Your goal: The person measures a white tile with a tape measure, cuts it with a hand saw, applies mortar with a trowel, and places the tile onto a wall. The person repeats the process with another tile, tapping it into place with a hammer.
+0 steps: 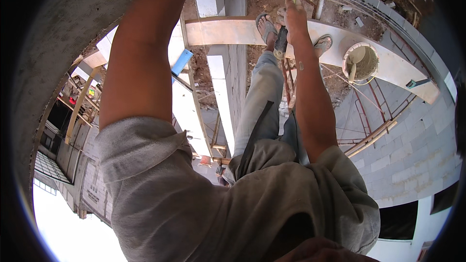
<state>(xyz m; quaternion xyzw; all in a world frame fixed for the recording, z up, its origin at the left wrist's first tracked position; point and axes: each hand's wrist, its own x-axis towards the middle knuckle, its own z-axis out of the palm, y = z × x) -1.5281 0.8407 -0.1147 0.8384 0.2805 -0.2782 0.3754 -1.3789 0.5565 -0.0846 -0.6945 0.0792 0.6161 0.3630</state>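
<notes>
Right hand (293,14) is closed round the dark grip of a hammer (286,19), far centre, tool pointing away twd the top edge, head partly cut off. Left arm reaches up-left; hand is out of view, so its state can't be told. Feet in sandals (266,26) stand on a wooden plank (233,31). Bucket (361,60) w/ mortar sits on plank, right of the hammer. Grey block wall (412,150) at right.
</notes>
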